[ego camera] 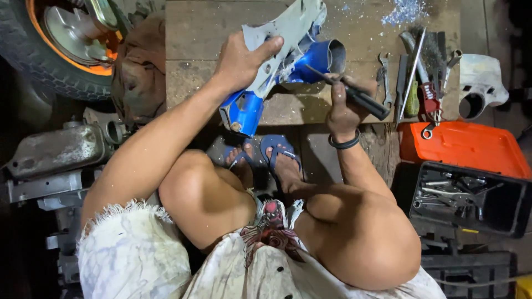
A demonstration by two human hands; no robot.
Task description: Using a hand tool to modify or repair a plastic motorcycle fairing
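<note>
We take the blue panel (288, 61) as our landmark; it is a blue and grey plastic body part, tilted, with its lower end off the near edge of the wooden worktop (199, 33) and its upper end over the boards. Our left hand (241, 61) is clamped on the panel's grey upper face, thumb stretched across it; our right hand (343, 102), just right of the panel, is closed round the black handle of a thin tool (354, 94) whose metal tip points up and left to the panel's round blue opening; the two hands are apart, with the panel between them. A dark band (344, 144) circles the right wrist. Right of the panel a row of wrenches and files (413, 77) lies on the worktop, and beyond them a white plastic piece (481, 83); pale shavings (404, 11) are scattered above the row. Below the row sits an orange case (465, 149), and below that a black tray of sockets (465, 199). Left of the panel we see a wheel with an orange rim (61, 44) and a grey engine part (55, 149); under the panel our feet rest in blue sandals (277, 152).
</note>
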